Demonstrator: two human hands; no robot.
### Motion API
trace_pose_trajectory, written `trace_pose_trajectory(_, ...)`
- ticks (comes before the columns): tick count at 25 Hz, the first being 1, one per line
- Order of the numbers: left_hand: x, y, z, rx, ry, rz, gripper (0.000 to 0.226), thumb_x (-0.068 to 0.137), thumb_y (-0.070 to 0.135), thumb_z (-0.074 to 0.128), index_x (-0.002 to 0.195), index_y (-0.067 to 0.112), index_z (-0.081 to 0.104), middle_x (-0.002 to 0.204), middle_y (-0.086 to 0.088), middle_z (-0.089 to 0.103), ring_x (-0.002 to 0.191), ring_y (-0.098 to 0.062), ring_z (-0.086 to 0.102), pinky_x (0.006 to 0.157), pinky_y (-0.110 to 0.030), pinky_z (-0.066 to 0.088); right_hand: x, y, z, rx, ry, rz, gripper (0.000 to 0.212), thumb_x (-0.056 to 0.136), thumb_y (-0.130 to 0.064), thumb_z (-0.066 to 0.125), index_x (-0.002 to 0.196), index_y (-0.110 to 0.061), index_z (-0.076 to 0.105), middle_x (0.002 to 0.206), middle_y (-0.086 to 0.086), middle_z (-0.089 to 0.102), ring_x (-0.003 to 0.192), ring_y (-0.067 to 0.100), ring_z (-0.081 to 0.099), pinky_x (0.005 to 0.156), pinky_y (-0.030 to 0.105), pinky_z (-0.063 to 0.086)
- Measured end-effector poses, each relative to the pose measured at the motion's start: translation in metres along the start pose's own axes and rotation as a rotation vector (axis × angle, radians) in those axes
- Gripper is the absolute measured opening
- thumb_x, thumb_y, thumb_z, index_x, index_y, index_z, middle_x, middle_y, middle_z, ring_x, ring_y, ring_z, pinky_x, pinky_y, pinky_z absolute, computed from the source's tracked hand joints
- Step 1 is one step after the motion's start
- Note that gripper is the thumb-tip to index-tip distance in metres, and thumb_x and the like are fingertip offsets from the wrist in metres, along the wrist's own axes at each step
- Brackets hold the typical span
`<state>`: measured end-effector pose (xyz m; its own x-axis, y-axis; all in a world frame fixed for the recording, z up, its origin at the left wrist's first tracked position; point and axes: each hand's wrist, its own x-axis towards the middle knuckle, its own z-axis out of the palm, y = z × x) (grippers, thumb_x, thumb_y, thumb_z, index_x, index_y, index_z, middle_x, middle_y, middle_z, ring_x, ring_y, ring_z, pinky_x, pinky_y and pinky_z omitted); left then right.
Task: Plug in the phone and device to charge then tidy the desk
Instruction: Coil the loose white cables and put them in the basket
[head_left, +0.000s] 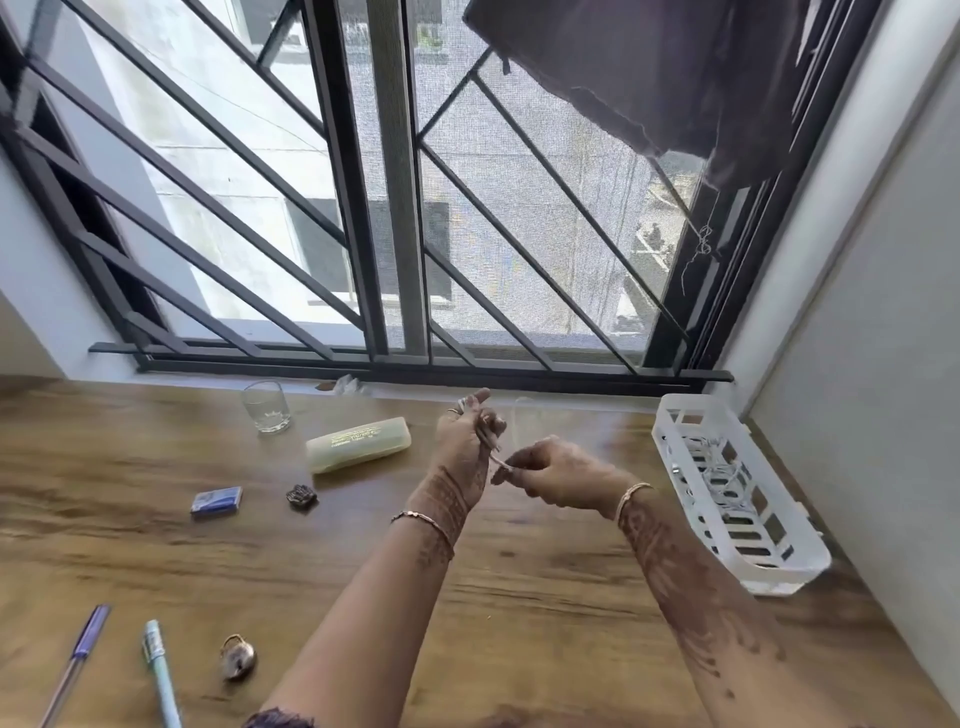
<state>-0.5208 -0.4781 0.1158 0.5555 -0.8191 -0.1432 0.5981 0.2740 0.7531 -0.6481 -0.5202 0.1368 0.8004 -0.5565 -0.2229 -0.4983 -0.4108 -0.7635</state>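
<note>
Above the middle of the wooden desk (519, 597), both my hands work a thin white cable (497, 460). My left hand (465, 441) is raised with the cable held against its fingers. My right hand (558, 475) pinches the cable's other part just to the right. A blurred loop of the cable arcs above my right hand. No phone or other device shows in the view. A white slatted basket (675, 415) with coiled white cables inside stands at the desk's right edge by the wall.
A glass (266, 408) and a pale yellow case (358, 444) sit near the window sill. A small blue box (217, 501) and a dark lump (302, 496) lie left of my hands. Two pens (83, 654) (158, 670) and a padlock (238, 657) lie at the front left.
</note>
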Motion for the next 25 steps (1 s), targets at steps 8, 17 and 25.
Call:
trace_pose_trajectory(8,-0.011,-0.012,-0.006,0.737,-0.138,0.045,0.034,0.105,0.025,0.026,0.097,0.004,0.051,0.061,-0.003,0.042,0.050,-0.010,0.038,0.048,-0.018,0.038,0.004,-0.004,-0.029,0.049,0.147,-0.142,0.026,0.094,-0.020,0.060,0.081,0.000,0.070,0.059,-0.009,0.053,0.048,-0.004,0.042,0.053,0.011,0.033)
trace_pose_trajectory(17,-0.021,0.010,-0.003,0.478,-0.339,-0.268,0.047,0.102,0.039,0.028,0.072,0.013,0.053,0.045,0.009,0.023,0.036,-0.007,0.019,0.047,-0.019,0.040,0.019,0.004,-0.034,0.199,0.337,-0.202,0.026,0.085,-0.026,0.071,0.074,-0.005,0.063,0.058,-0.005,0.045,0.049,0.000,0.036,0.048,0.013,0.030)
trace_pose_trajectory(25,-0.009,0.038,0.007,-0.252,-0.322,-0.347,0.040,0.102,0.032,0.028,0.071,0.013,0.046,0.040,0.008,0.031,0.029,-0.005,0.031,0.046,-0.015,0.042,0.011,0.007,-0.018,0.354,0.167,-0.066,0.024,0.099,-0.017,0.049,0.079,-0.019,0.062,0.063,0.002,0.043,0.039,-0.002,0.036,0.039,0.009,0.028)
